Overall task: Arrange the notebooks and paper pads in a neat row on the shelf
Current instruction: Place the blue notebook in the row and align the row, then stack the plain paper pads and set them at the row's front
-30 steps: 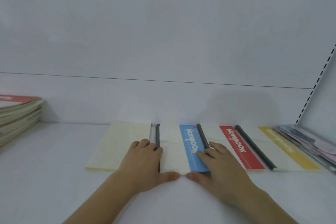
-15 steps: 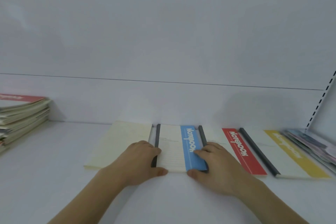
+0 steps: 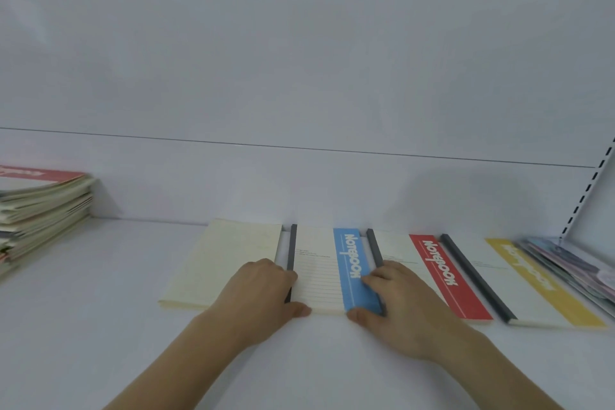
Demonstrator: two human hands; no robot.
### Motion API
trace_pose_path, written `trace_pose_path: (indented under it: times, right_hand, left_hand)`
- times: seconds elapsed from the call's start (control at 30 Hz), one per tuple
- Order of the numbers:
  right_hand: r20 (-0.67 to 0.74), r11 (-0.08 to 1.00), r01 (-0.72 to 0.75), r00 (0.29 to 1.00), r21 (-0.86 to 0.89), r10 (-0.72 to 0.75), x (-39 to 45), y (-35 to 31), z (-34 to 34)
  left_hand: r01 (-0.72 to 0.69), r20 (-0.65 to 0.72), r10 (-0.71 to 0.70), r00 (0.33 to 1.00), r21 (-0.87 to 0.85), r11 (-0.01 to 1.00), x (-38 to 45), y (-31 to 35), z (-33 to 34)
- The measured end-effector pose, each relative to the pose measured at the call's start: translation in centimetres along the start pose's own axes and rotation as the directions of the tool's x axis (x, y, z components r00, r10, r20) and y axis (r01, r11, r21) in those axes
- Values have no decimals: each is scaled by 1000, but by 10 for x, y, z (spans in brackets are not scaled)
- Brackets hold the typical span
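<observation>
4 flat pads lie in a row on the white shelf (image 3: 100, 326), with loose piles at both ends.

Far left: a stack of notebooks (image 3: 40, 210) with a red-edged cover on top. It sits further into view than 0.5 s ago, so the camera has turned slightly left.

Next: a plain cream paper pad (image 3: 216, 263), lying flat with its far edge close to the back wall. Its position matches the earlier frames.

Left hand (image 3: 263, 296): palm down across the right edge of the cream pad, fingers curled onto the dark spine of the blue-striped notebook (image 3: 332, 270), thumb pressed against that notebook's near edge. It grips the notebook's left side.

The blue-striped notebook lies between the cream pad and the red-striped notebook (image 3: 432, 273). Compared with 1.0 s ago its near edge is squarer to the shelf front, and a narrow gap separates it from the cream pad.

Right hand (image 3: 396, 306): fingers bent onto the blue stripe and the right edge, thumb at the near corner. It grips the notebook's right side and covers part of the red-striped notebook.

The red-striped notebook and the yellow-striped notebook (image 3: 519, 283) lie side by side, unmoved.

Far right: a fanned pile of colourful booklets (image 3: 579, 263) beside the slotted upright (image 3: 589, 190).
</observation>
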State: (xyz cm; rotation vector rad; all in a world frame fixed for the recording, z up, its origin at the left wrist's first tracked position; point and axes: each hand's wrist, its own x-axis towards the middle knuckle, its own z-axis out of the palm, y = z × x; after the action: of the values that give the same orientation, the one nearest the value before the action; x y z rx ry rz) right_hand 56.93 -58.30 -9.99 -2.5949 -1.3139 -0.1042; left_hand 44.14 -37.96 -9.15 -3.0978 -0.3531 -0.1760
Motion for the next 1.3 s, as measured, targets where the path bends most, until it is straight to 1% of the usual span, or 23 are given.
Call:
trace_pose_path:
  times: [0.13,0.3,0.4,0.57,0.67,0.87,0.97,1.07,1.13,1.3]
  right_hand:
    - [-33,999,31,999,-6,-32,-7,-1,3]
    - [-74,998,65,995,-9,-66,-13,-11,4]
    - [-70,997,75,995,-1,-75,-15,-17,7]
    - [-116,993,115,987,-8,-116,-17,-27,10]
    - [-148,990,141,979,-27,-143,-21,-51,8]
    - [-171,983,184,967,-30,-186,-29,-136,13]
    - [-169,976,211,961,-56,-217,-31,-187,17]
    - [-148,971,237,960,-39,-240,-35,-252,22]
    - [-136,967,255,957,-16,-255,-36,-301,29]
    - [-135,945,325,939,31,-318,-29,-404,60]
  left_hand:
    - [10,-60,-11,998,-19,1000,-4,4,6]
    - [10,-164,-39,986,-175,985,-11,4,15]
    - [-8,-216,-42,976,-225,974,-18,5,15]
    - [12,-347,-101,932,-250,968,-43,3,14]
    - [49,-413,-143,899,-231,972,-65,-5,12]
    - [179,-477,-251,842,-192,965,-125,-46,-6]
    - [212,-472,-288,833,-209,955,-164,-80,-16]
    - [251,-462,-325,825,-215,944,-214,-121,-26]
    - [280,-468,-356,809,-225,933,-248,-153,-31]
    - [365,-453,-437,777,-241,899,-321,-228,-37]
